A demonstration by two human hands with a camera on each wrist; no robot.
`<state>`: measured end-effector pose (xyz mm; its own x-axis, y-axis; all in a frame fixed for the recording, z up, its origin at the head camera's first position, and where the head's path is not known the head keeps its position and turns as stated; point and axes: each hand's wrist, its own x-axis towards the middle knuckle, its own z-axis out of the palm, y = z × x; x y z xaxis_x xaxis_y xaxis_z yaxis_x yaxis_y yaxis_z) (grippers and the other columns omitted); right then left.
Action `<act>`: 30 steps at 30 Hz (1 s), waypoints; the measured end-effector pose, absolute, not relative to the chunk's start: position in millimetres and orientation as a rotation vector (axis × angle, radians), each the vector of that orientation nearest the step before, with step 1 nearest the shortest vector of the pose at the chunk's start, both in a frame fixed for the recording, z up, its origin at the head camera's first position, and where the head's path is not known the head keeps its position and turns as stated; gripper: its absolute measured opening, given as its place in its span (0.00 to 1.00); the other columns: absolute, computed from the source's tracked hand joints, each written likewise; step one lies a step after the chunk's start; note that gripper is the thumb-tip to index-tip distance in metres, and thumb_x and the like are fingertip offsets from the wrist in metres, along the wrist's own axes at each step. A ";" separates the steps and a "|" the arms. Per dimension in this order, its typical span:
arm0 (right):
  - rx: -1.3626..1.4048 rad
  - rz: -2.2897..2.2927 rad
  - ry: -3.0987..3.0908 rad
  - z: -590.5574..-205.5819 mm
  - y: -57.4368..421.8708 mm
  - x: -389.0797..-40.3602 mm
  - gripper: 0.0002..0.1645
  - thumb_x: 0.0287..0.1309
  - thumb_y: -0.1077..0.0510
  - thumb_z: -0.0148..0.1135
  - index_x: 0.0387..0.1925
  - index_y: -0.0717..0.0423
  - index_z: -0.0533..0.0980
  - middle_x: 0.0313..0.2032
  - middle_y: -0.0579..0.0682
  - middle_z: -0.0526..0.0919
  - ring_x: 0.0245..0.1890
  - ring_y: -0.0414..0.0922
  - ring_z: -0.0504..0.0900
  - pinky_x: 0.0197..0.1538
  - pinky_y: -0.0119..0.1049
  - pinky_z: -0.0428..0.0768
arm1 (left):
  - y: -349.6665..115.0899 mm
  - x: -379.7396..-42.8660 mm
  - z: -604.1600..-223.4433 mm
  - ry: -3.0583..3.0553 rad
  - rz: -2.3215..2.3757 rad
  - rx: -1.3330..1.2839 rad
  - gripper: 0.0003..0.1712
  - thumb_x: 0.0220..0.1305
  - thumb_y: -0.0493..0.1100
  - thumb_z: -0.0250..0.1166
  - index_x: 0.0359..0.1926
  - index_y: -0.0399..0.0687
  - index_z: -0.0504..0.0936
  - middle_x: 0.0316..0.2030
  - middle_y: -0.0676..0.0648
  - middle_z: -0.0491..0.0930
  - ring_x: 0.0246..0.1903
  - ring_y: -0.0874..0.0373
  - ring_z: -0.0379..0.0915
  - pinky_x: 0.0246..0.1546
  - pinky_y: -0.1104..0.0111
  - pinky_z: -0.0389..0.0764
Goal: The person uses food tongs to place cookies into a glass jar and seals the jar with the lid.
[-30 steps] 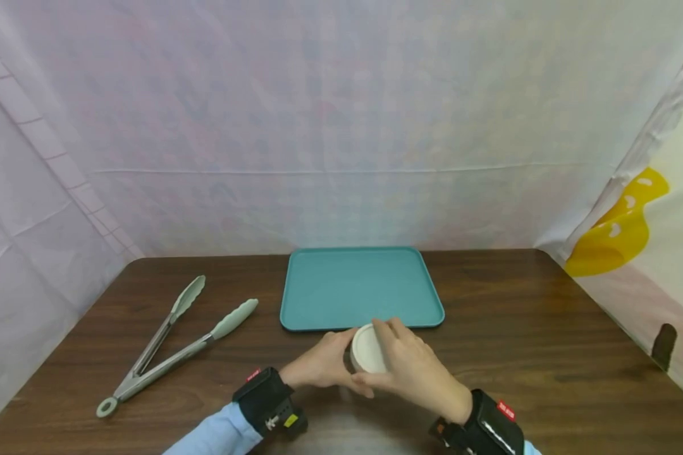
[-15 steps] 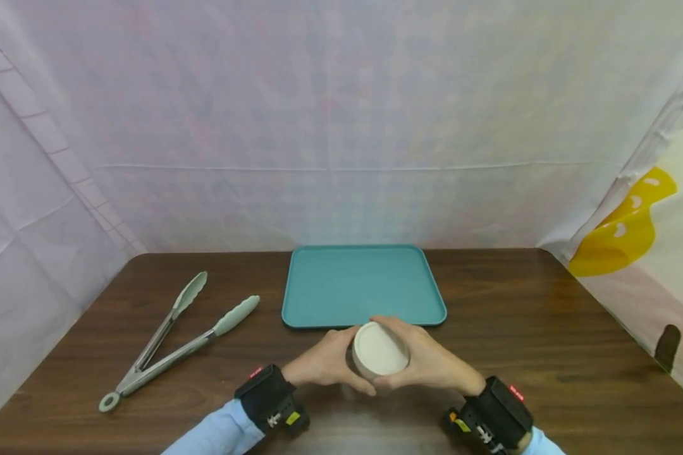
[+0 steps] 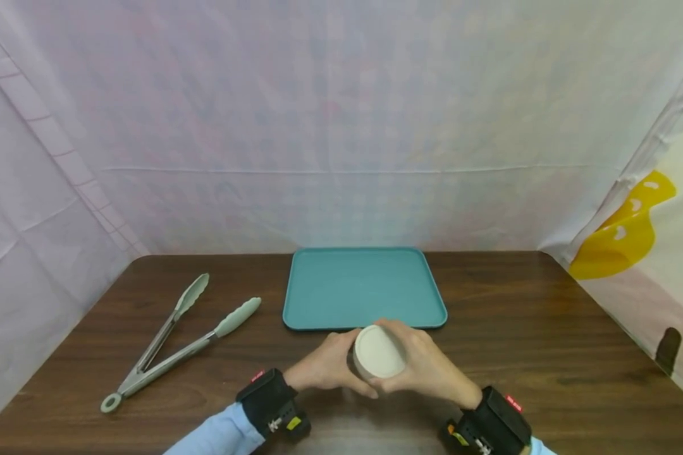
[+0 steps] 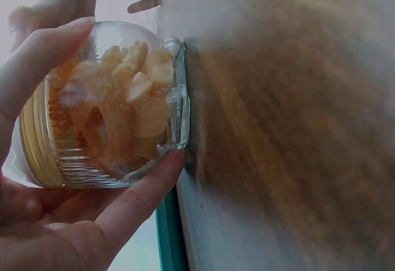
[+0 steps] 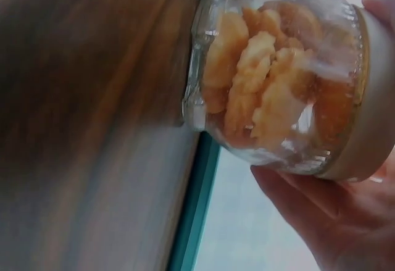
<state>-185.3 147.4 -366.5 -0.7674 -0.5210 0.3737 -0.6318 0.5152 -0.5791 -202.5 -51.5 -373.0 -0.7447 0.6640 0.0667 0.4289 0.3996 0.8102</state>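
A clear glass jar (image 4: 117,104) with a whitish lid (image 3: 379,352) stands upright on the table between my hands, just in front of the tray. Pale golden biscuit-like pieces (image 5: 259,86) show through its glass. My left hand (image 3: 331,363) curls round the jar's left side, one fingertip down at the glass base in the left wrist view. From the right, my right hand (image 3: 428,365) grips the lid, its thumb at the near side and fingers at the far side. In the head view the hands hide most of the glass.
A teal tray (image 3: 364,287) lies behind the jar at the back of the dark wooden table (image 3: 501,328). Spread tongs (image 3: 176,366) with pale green tips lie to the left. Light cloth (image 3: 330,126) hangs behind and at both sides.
My right hand has shifted from across the top of the lid to its right side, leaving more of the lid in sight. The left hand keeps its hold on the jar.
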 end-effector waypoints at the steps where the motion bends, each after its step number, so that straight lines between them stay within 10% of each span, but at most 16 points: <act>1: 0.986 1.068 -2.591 -366.5 146.9 -184.7 0.42 0.36 0.43 0.70 0.53 0.55 0.67 0.46 0.50 0.76 0.40 0.45 0.77 0.36 0.35 0.76 | -51.5 -202.2 -372.9 2.396 1.265 0.962 0.49 0.37 0.50 0.75 0.62 0.48 0.63 0.53 0.48 0.72 0.50 0.58 0.69 0.48 0.68 0.69; 18: 0.890 1.016 -2.600 -370.5 141.5 -177.8 0.44 0.36 0.43 0.70 0.54 0.60 0.66 0.47 0.54 0.75 0.40 0.47 0.77 0.34 0.35 0.76 | -52.0 -200.5 -373.0 2.459 1.218 0.977 0.49 0.34 0.51 0.76 0.60 0.46 0.65 0.50 0.48 0.74 0.48 0.59 0.70 0.47 0.68 0.70; 30: 0.896 1.275 -2.832 -368.2 150.7 -176.4 0.64 0.35 0.40 0.71 0.67 0.59 0.46 0.57 0.60 0.65 0.52 0.54 0.70 0.46 0.47 0.72 | -52.3 -201.8 -371.6 2.427 1.252 0.986 0.47 0.37 0.49 0.75 0.60 0.45 0.64 0.52 0.48 0.72 0.50 0.58 0.69 0.50 0.66 0.68</act>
